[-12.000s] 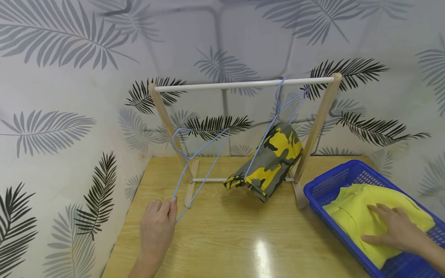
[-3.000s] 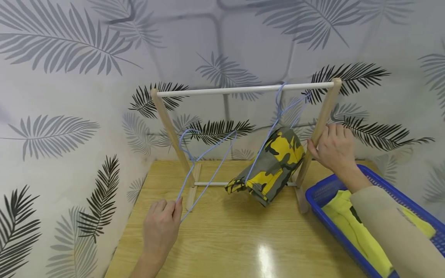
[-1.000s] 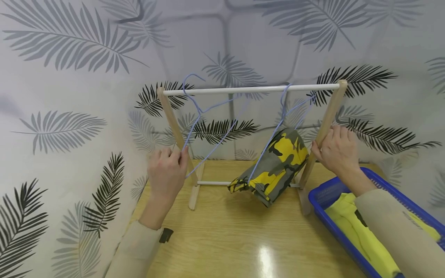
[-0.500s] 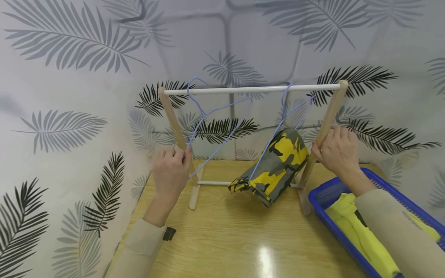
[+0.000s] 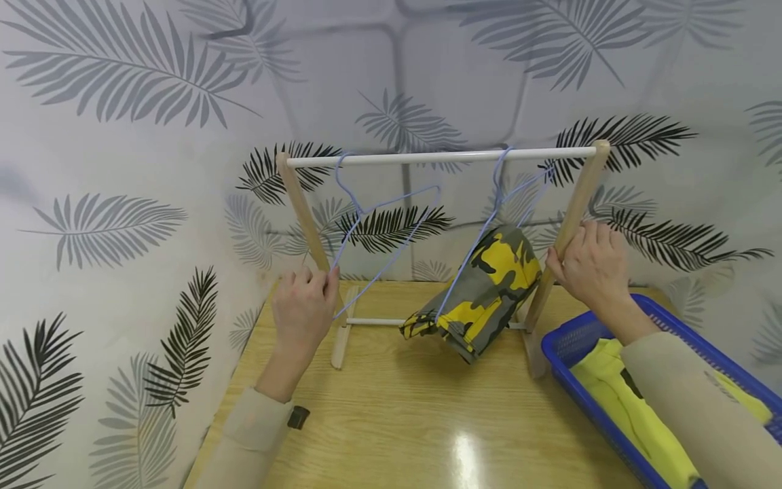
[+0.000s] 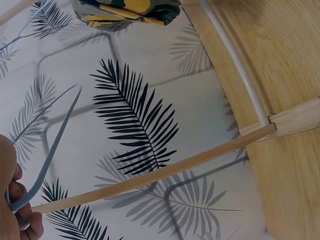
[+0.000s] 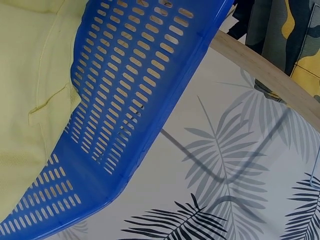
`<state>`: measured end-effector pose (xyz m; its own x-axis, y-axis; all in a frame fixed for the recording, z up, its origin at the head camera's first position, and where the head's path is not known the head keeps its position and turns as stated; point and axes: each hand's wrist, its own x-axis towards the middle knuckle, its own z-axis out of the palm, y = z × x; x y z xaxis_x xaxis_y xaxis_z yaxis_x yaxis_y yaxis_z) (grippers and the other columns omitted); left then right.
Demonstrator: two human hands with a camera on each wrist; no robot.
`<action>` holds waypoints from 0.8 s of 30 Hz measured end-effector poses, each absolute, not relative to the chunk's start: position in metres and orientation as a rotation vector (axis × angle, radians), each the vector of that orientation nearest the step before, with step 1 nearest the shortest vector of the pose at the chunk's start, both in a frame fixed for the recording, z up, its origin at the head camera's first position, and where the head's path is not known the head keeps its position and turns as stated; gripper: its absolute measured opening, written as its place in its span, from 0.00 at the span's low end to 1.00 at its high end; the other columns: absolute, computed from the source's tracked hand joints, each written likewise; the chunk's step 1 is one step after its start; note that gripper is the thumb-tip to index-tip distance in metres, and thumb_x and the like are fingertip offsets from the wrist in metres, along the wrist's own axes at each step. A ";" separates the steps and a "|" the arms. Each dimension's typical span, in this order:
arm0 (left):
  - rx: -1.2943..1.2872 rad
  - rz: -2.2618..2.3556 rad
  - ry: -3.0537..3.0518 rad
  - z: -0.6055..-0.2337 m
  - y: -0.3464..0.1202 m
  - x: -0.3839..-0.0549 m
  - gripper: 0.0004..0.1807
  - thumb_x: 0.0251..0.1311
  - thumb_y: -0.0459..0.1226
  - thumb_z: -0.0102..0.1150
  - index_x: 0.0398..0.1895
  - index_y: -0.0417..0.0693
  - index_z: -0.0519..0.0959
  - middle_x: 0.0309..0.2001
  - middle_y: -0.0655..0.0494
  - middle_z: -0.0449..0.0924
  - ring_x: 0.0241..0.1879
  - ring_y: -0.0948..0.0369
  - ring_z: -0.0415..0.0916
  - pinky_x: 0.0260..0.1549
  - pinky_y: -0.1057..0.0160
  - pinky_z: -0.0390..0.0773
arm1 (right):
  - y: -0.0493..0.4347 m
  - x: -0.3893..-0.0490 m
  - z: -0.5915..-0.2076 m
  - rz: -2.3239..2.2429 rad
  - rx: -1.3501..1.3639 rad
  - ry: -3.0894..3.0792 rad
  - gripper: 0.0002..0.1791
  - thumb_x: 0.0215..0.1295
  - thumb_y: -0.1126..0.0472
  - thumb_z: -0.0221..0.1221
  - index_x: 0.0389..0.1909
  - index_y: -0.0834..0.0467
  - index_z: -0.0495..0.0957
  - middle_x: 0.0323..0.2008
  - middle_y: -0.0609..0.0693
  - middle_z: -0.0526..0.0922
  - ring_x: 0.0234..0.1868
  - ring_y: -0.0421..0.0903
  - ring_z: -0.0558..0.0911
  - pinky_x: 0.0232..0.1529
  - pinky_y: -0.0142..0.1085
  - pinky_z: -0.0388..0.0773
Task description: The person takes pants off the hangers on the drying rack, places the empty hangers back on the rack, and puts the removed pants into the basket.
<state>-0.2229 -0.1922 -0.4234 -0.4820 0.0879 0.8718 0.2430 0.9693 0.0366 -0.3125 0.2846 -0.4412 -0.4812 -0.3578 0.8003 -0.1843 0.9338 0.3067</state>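
Presently gripping blue hanger (image 5: 360,212), left of frame centre, with clamped fingers of left hand (image 5: 303,303); hook at white top bar (image 5: 427,157). Also gripping wooden post (image 5: 577,195), right of centre, with right hand (image 5: 592,263) clamped on it, near camouflage garment (image 5: 489,285).

So the table (image 5: 391,421) has the wall (image 5: 183,149) right behind it, and the rack (image 5: 421,159) stands toward the back. Right hanger (image 5: 499,199) is over the bar near the right post (image 5: 577,197), with a garment (image 5: 495,278) on it, hanging in front of the bottom rail (image 5: 375,322). Left hanger (image 5: 362,212) is up by the left post (image 5: 302,207), hook at the bar, left hand (image 5: 302,305) at its lower corner. Right hand (image 5: 592,265) is on the right post. Basket (image 5: 562,343) sits right of the rack (right forearm passes above it), clothing (image 5: 635,414) inside.
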 end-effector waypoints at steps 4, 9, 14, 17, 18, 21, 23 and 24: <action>-0.230 -0.183 -2.080 -0.426 -0.193 -0.223 0.23 0.69 0.42 0.66 0.15 0.44 0.75 0.19 0.47 0.75 0.20 0.49 0.67 0.17 0.55 0.69 | 0.284 -0.313 -0.441 -0.203 0.390 -2.077 0.36 0.79 0.41 0.35 0.27 0.71 0.66 0.27 0.66 0.70 0.25 0.63 0.70 0.24 0.50 0.65; -0.223 -0.162 -2.096 -0.427 -0.194 -0.224 0.24 0.69 0.43 0.65 0.15 0.44 0.75 0.20 0.47 0.76 0.20 0.49 0.68 0.17 0.55 0.69 | 0.285 -0.313 -0.442 -0.202 0.385 -2.107 0.37 0.80 0.40 0.33 0.27 0.71 0.66 0.28 0.66 0.70 0.26 0.65 0.71 0.26 0.52 0.66; -0.232 -0.118 -2.088 -0.429 -0.196 -0.226 0.24 0.67 0.44 0.67 0.14 0.45 0.73 0.19 0.48 0.75 0.19 0.50 0.67 0.16 0.57 0.68 | 0.284 -0.313 -0.442 -0.182 0.378 -2.119 0.38 0.80 0.40 0.32 0.27 0.72 0.66 0.29 0.67 0.71 0.28 0.66 0.72 0.27 0.53 0.67; -0.228 -0.116 -2.089 -0.428 -0.197 -0.226 0.23 0.65 0.44 0.68 0.16 0.44 0.75 0.19 0.48 0.75 0.19 0.51 0.67 0.16 0.58 0.69 | 0.284 -0.313 -0.442 -0.167 0.378 -2.113 0.38 0.79 0.40 0.33 0.27 0.72 0.66 0.29 0.67 0.71 0.28 0.66 0.72 0.27 0.53 0.67; -0.226 -0.113 -2.095 -0.428 -0.197 -0.226 0.22 0.65 0.45 0.69 0.17 0.43 0.76 0.20 0.48 0.76 0.19 0.51 0.68 0.17 0.58 0.69 | 0.284 -0.313 -0.442 -0.167 0.377 -2.112 0.38 0.79 0.40 0.33 0.28 0.72 0.67 0.29 0.67 0.71 0.29 0.66 0.72 0.27 0.53 0.67; -0.213 -0.109 -2.120 -0.427 -0.197 -0.225 0.22 0.65 0.46 0.69 0.22 0.39 0.78 0.22 0.46 0.79 0.20 0.49 0.71 0.18 0.58 0.72 | 0.284 -0.312 -0.442 -0.171 0.375 -2.110 0.39 0.79 0.40 0.32 0.28 0.72 0.67 0.30 0.67 0.71 0.29 0.66 0.72 0.27 0.53 0.67; -0.204 -0.113 -2.142 -0.427 -0.197 -0.225 0.22 0.65 0.48 0.69 0.27 0.36 0.79 0.24 0.44 0.81 0.22 0.48 0.73 0.20 0.57 0.74 | 0.284 -0.312 -0.442 -0.173 0.376 -2.110 0.39 0.79 0.40 0.32 0.28 0.73 0.67 0.30 0.68 0.72 0.29 0.66 0.72 0.28 0.53 0.67; -0.201 -0.120 -2.148 -0.427 -0.196 -0.225 0.23 0.65 0.48 0.69 0.30 0.34 0.79 0.26 0.43 0.82 0.23 0.47 0.74 0.22 0.56 0.75 | 0.284 -0.312 -0.441 -0.173 0.376 -2.108 0.39 0.79 0.40 0.32 0.28 0.73 0.67 0.30 0.68 0.72 0.30 0.66 0.72 0.28 0.53 0.67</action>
